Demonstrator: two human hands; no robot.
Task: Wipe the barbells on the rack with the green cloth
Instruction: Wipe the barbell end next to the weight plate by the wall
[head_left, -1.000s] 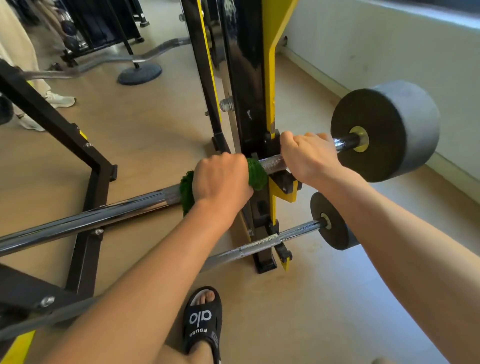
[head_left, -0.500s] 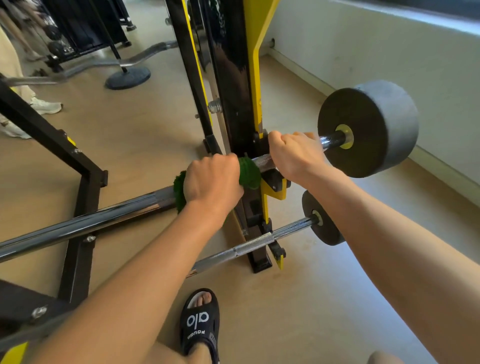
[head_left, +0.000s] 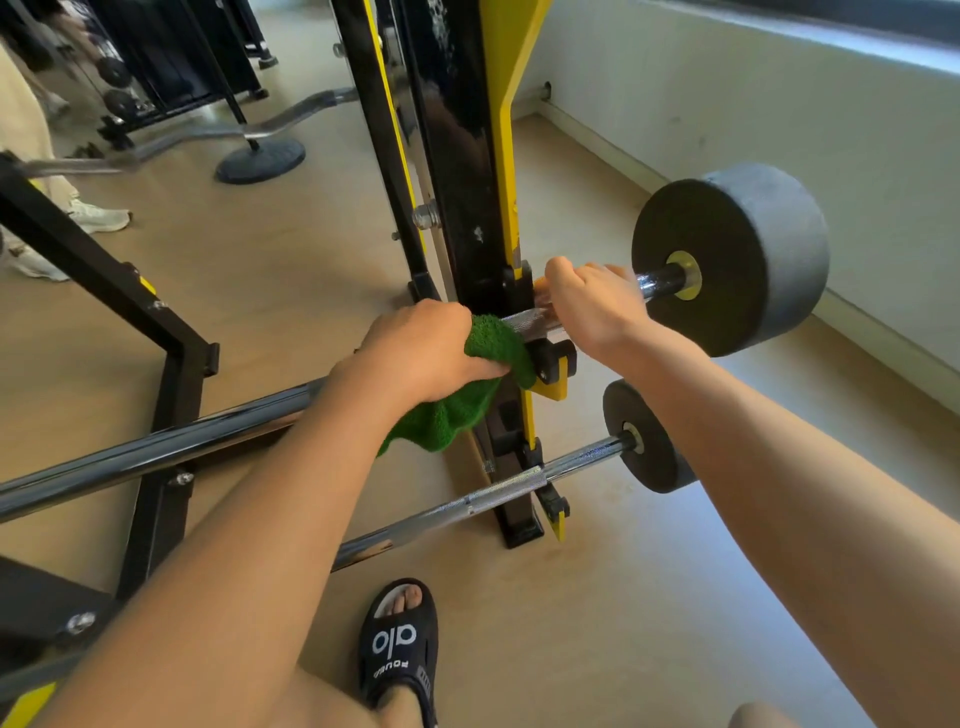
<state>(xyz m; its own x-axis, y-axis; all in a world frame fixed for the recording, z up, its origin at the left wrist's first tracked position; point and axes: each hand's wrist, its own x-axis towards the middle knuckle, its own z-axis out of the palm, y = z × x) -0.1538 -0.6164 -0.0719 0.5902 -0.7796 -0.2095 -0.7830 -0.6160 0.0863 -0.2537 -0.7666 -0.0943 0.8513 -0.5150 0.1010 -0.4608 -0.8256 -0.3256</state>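
My left hand (head_left: 415, 353) curls round the green cloth (head_left: 462, 400), bunched against the upper barbell (head_left: 156, 452) beside the rack's upright (head_left: 467, 208). My right hand (head_left: 597, 306) grips that bar between the upright and its weight plate (head_left: 737, 260).

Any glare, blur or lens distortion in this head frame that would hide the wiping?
Head view: daylight from the right, with bright glare streaks on the upper chrome barbell; wide-angle bending shows at the edges; the curved bar on the floor at far left is blurred, while the left hand and green terry cloth stay sharp.
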